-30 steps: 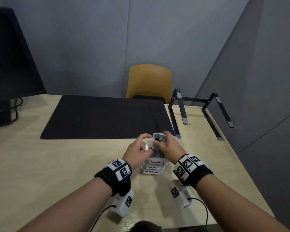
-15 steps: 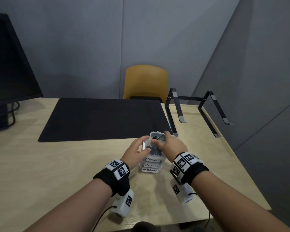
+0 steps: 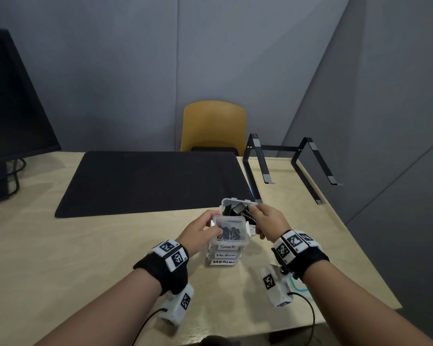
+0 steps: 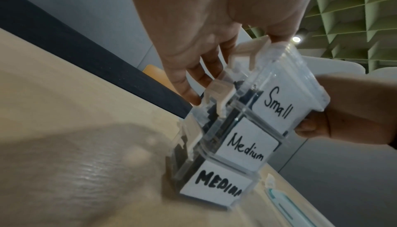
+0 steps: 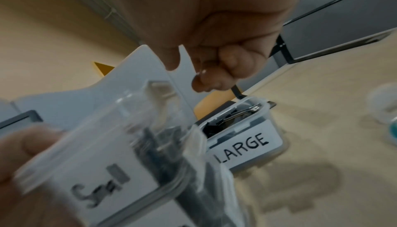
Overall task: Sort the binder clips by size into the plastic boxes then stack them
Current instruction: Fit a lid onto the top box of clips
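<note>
Three clear plastic boxes are stacked near the front of the table. The "Small" box (image 3: 229, 232) (image 4: 277, 101) (image 5: 103, 171) is on top, over a "Medium" box (image 3: 225, 255) (image 4: 247, 147) and a second "MEDIUM" box (image 3: 224, 262) (image 4: 217, 183). All hold black binder clips. My left hand (image 3: 208, 224) (image 4: 204, 44) grips the Small box, thumb on its lid, fingers down its left side. My right hand (image 3: 256, 221) (image 4: 348, 108) presses its thumb on that box's right side, other fingers curled. Just behind the stack stands the open "LARGE" box (image 3: 225, 202) (image 5: 244, 144) of big clips.
A black mat (image 3: 148, 181) covers the middle of the wooden table (image 3: 60, 258). A black laptop stand (image 3: 285, 166) sits at the back right, a monitor (image 3: 10, 108) at far left, a yellow chair (image 3: 214, 126) beyond. A small teal item (image 3: 298, 287) lies by my right wrist.
Both hands have slid from the top of the stack to the sides of the Small box. Its lid and the LARGE box behind now show.
</note>
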